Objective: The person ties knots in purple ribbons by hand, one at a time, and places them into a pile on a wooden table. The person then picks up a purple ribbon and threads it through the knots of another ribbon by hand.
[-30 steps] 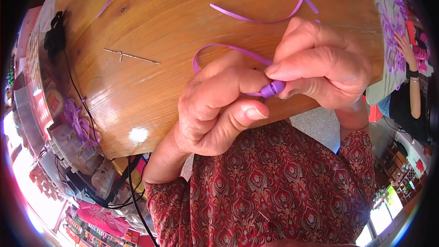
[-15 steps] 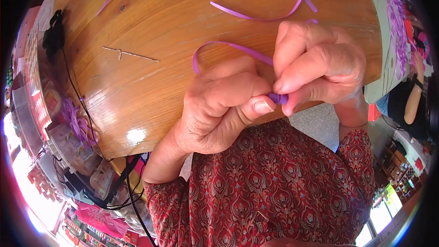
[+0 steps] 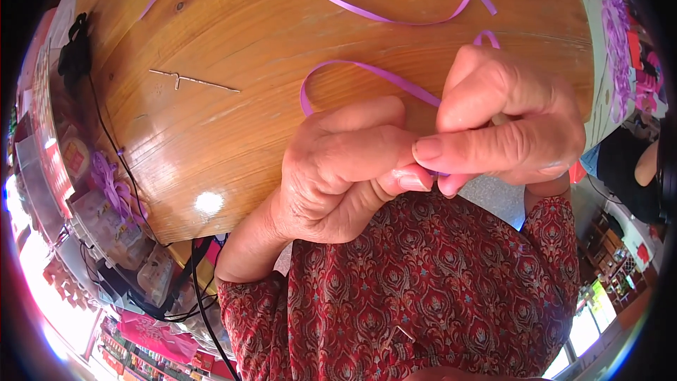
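Above my lap, by the table's near edge, my left hand [image 3: 345,169] and my right hand [image 3: 511,120] meet fingertip to fingertip. Between them they pinch a small rolled bit of purple ribbon [image 3: 435,172], mostly covered by my right fingers. A length of the same purple ribbon [image 3: 398,82] arcs over the tabletop behind my left hand and runs in behind my right. Left of my hands lies a thin twisted metal wire tool [image 3: 197,83] with a small side hook.
Loose purple ribbon [image 3: 384,19] curls across the wooden table [image 3: 268,28]. A black cable [image 3: 106,109] trails down the left edge, near plastic packets and a ribbon bundle [image 3: 116,187]. More purple ribbon [image 3: 619,49] hangs at the right side, where another person [image 3: 627,169] is partly visible.
My right index finger has straightened and come down over the rolled ribbon, hiding most of it. My right hand has shifted slightly right. My left hand keeps its pinch.
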Demonstrator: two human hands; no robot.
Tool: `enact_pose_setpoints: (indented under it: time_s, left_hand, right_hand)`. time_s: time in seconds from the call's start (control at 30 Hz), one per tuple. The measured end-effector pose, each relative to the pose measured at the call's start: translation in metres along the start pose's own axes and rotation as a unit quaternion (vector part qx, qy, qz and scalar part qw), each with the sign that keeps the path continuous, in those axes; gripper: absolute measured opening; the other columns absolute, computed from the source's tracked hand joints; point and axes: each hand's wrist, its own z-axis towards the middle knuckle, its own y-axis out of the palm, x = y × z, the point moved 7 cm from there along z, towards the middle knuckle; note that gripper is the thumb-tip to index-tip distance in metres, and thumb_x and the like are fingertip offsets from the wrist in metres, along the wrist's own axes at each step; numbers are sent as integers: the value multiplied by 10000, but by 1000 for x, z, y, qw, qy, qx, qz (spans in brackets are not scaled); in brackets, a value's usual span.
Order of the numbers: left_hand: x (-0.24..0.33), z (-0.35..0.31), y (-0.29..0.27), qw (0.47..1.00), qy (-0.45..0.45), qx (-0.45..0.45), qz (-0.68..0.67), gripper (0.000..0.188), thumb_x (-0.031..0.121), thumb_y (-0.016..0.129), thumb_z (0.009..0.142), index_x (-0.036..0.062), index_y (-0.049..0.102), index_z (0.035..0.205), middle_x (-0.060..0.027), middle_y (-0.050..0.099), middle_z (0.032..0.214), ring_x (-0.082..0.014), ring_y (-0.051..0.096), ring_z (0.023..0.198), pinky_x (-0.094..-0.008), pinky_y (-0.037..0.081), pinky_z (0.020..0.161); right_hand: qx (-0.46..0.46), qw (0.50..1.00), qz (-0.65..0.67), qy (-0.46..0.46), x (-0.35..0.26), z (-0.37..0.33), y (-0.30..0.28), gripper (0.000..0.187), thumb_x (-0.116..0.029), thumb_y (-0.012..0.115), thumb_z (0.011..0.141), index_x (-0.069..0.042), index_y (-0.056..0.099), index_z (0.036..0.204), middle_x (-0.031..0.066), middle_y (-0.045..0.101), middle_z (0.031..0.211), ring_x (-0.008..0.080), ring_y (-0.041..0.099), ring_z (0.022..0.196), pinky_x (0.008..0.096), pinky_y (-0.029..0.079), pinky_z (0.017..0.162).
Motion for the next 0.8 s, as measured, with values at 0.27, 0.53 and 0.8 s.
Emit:
enact_pose_setpoints:
  time_s: [0.27,0.53,0.8]
  left_hand:
    - [-7,1,1,997,-51,-1,-56,92,112,637,848,27,652,881,-72,575,757,-189,553,654,-278,441,582]
    - [-17,-9,9,982,-116,-9,-149,80,119,644,846,40,651,837,-58,549,738,-195,528,662,-290,421,584]
    - [-21,-8,10,981,-127,-44,-144,156,177,609,862,24,634,846,-77,567,749,-189,559,658,-291,438,577]
  right_hand:
    - [-32,999,-29,-26,0,1,2,190,21,733,673,36,678,854,74,596,801,141,528,615,234,398,501]
    - [-46,998,43,-15,8,-2,7,244,0,771,626,28,674,848,69,592,800,136,508,603,225,392,501]
    - [0,987,48,-150,17,-10,6,232,-1,780,620,24,663,818,70,585,780,131,505,588,201,378,468]
